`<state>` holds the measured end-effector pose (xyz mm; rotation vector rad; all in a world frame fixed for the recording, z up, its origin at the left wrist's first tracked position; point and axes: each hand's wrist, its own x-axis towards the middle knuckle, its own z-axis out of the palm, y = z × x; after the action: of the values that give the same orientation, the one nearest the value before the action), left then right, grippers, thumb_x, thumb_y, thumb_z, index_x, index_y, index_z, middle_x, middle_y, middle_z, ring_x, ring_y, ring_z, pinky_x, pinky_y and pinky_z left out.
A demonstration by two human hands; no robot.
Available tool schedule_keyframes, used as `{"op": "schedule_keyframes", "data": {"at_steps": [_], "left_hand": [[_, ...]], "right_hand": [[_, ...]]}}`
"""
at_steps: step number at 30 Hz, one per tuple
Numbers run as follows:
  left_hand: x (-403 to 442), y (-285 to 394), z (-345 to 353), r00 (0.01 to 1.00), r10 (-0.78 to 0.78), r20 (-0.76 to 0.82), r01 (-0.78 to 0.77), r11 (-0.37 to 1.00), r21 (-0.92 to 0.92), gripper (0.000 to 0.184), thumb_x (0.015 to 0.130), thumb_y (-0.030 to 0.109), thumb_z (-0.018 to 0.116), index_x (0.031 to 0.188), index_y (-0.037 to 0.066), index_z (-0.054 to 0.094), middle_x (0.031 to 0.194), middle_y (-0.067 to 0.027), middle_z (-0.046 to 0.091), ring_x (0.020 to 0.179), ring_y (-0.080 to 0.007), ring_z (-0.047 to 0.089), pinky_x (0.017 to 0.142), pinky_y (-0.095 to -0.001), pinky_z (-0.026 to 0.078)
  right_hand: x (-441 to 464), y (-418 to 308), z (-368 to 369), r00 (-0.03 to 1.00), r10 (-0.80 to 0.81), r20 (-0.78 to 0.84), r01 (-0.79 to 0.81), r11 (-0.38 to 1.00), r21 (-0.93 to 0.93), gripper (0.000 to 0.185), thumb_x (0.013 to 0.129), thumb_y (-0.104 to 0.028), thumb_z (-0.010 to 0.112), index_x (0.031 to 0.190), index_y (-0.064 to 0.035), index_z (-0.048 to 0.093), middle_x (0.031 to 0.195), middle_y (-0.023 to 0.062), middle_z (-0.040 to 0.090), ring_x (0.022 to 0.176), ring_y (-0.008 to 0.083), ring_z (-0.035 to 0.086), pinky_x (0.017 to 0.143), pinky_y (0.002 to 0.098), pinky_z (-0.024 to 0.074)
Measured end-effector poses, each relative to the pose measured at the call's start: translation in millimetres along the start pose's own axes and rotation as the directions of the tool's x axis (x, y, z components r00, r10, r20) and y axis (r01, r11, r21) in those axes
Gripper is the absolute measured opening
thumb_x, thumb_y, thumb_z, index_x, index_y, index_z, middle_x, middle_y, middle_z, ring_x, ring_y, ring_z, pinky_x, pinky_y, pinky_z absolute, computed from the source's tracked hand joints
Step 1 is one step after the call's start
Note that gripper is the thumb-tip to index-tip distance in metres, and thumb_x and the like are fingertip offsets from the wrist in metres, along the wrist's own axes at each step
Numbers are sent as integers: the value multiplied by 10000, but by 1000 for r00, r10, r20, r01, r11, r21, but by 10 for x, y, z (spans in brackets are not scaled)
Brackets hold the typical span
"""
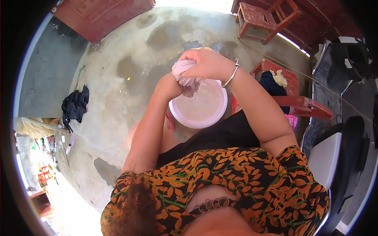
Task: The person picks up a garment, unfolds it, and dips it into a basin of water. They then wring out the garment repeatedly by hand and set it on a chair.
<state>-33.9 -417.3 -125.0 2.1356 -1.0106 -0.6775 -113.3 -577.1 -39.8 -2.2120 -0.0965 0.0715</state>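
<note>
A bunched, pale pink cloth (185, 70) is squeezed between my two hands above a round white basin (197, 124). My left hand (169, 86) is closed around its lower left side, with the fingers mostly hidden. From the upper right, my right hand (208, 63) wraps the cloth, fingers curled over its top and thumb across its front. A darker, creased end of the cloth hangs over the basin's far rim. Cloudy liquid seems to lie in the basin, which stands on the floor in front of my lap.
Dark wet patches mark the concrete floor (106, 78). A black cloth (75, 104) lies at the left. On the right, a red wooden stool (291, 76) carries dark and cream cloths; another red wooden chair (258, 17) stands farther back. Black chairs (338, 65) line the right side.
</note>
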Motion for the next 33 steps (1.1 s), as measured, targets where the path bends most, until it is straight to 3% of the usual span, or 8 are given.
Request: {"op": "schedule_keyframes", "data": {"at_steps": [9, 11, 12, 15, 17, 20, 26, 33], "left_hand": [[-22, 295, -82, 973, -64, -224, 89, 990, 108, 278, 695, 227, 668, 925, 72, 681, 909, -178, 672, 870, -351, 636, 748, -396, 497], [20, 300, -17, 964, -31, -263, 64, 991, 116, 258, 688, 211, 662, 894, 57, 670, 890, -180, 666, 854, -358, 632, 740, -405, 495], [62, 273, 51, 939, -9, -344, 63, 987, 145, 233, 674, 195, 657, 853, 45, 645, 872, -182, 651, 844, -365, 623, 729, -410, 491], [104, 276, 170, 893, 22, -449, 43, 990, 132, 200, 658, 170, 645, 790, 29, 592, 841, -183, 620, 825, -373, 604, 711, -413, 482], [137, 302, 182, 871, 34, -490, 13, 996, 93, 192, 654, 161, 639, 767, 24, 566, 829, -181, 605, 817, -374, 595, 703, -411, 477], [136, 251, 192, 850, 60, -523, -58, 998, 21, 192, 670, 165, 633, 776, 22, 561, 831, -181, 603, 818, -376, 587, 704, -399, 475], [205, 44, 263, 796, 100, -597, -224, 965, -136, 204, 690, 108, 610, 872, 22, 576, 850, -172, 601, 832, -359, 600, 743, -387, 481], [383, -143, 291, 793, 115, -599, -272, 946, -178, 573, 685, 38, 558, 1253, 67, 487, 1150, -197, 589, 1048, -355, 578, 906, -359, 454]], "right_hand": [[-167, 844, 162, 985, 152, -80, -71, 784, 616, 447, 880, -347, 644, 1154, 0, 581, 1075, 80, 632, 976, 154, 595, 844, 306, 483], [-178, 1075, 297, 947, 317, -44, -106, 440, 892, 473, 906, -408, 603, 1166, -15, 575, 1108, 79, 622, 1011, 151, 584, 868, 272, 463], [-175, 1149, 339, 947, 319, -42, -108, 437, 893, 473, 906, -408, 603, 1166, -15, 575, 1108, 79, 622, 1011, 151, 584, 868, 272, 463], [-191, 1145, 435, 931, 357, 75, -223, 395, 891, 556, 916, -519, 521, 1244, -70, 531, 1202, 94, 583, 1091, 208, 560, 917, 402, 448], [-167, 974, 443, 799, 600, 51, -384, 442, 811, 617, 913, -613, 423, 1311, -144, 473, 1307, 98, 519, 1174, 281, 511, 925, 598, 384], [-94, 1028, 521, 841, 522, 144, -343, 308, 887, 636, 904, -652, 380, 1351, -202, 422, 1356, 91, 477, 1221, 333, 467, 888, 715, 314], [5, 997, 673, 931, 333, 152, -158, -7, 987, 532, 918, -549, 476, 1263, -146, 512, 1233, 66, 566, 1125, 231, 554, 927, 523, 427], [216, 1187, 789, 916, 400, 10, -7, -8, 1000, 342, 936, -384, 514, 1136, -117, 588, 1093, 40, 632, 974, 148, 610, 868, 326, 484]]}}
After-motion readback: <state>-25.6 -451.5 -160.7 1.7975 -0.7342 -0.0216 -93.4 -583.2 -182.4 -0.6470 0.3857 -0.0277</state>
